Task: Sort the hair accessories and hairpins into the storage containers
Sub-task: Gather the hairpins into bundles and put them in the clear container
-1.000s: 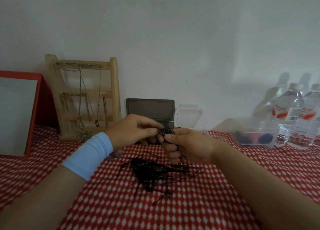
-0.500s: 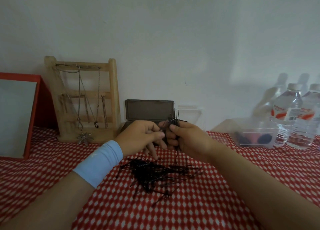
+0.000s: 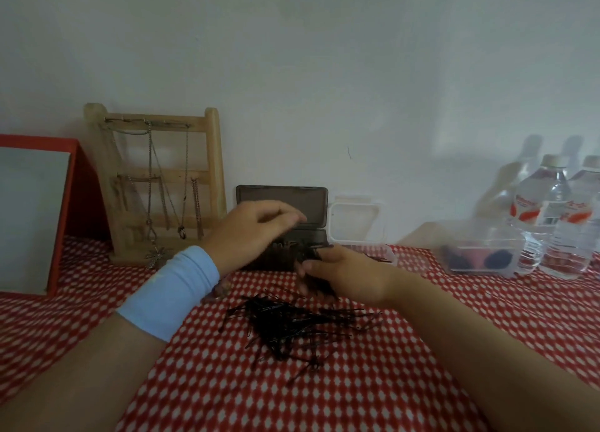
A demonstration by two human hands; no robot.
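Note:
A loose pile of black hairpins (image 3: pixel 292 321) lies on the red-and-white patterned tablecloth (image 3: pixel 324 392) in front of me. My right hand (image 3: pixel 344 271) grips a bundle of black hairpins (image 3: pixel 319 285) just above the pile's far edge. My left hand (image 3: pixel 253 230), with a light blue wristband, hovers over a dark hairpin box (image 3: pixel 282 201) whose lid stands open. Its fingers are loosely curled and I see nothing in them. Some pins lie inside the box under that hand. A small clear container (image 3: pixel 355 217) with an open lid stands right of the dark box.
A wooden jewellery stand (image 3: pixel 156 178) hung with necklaces stands at the back left, beside a red-framed mirror (image 3: pixel 32 214). At the right a clear tub (image 3: pixel 480 256) holds dark and pink hair accessories, with two water bottles (image 3: pixel 548 214) behind it. A wall closes off the back.
My hands have parted. The left one moved up and back over the dark box, and the right one lowered with its bundle toward the pile.

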